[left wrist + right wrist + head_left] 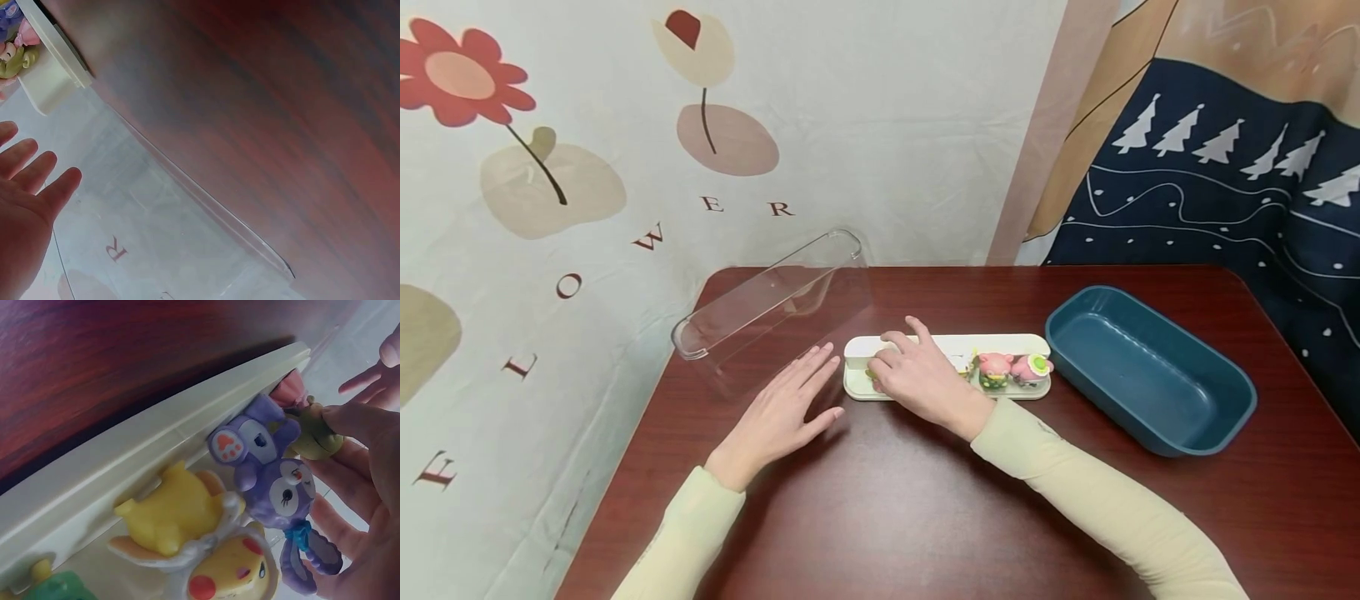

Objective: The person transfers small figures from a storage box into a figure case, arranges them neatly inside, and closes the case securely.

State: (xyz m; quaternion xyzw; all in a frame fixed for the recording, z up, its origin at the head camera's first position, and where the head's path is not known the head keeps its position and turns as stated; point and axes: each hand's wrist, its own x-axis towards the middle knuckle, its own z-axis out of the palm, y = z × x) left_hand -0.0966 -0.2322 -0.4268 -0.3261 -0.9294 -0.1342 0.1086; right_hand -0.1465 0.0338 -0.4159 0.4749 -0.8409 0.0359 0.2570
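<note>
A long white tray [955, 343] lies on the table with a row of small figurines in it. At its left end my right hand [925, 377] reaches down from above. Thumb and fingers pinch a small figurine with an olive-green head [320, 434] and a pink part below. Beside it lie a purple rabbit figurine [275, 494] and a yellow figurine with red cheeks [178, 515]. Toward the tray's right end are two pink figurines, one with a green top [995, 368]. My left hand [782, 415], fingers straight and holding nothing, is just left of the tray.
A clear plastic cover [767, 304] stands at the back left, behind my left hand. To the right of the tray is a deep blue bin [1138, 358]. A patterned curtain [880, 125] hangs along the table's back and left sides.
</note>
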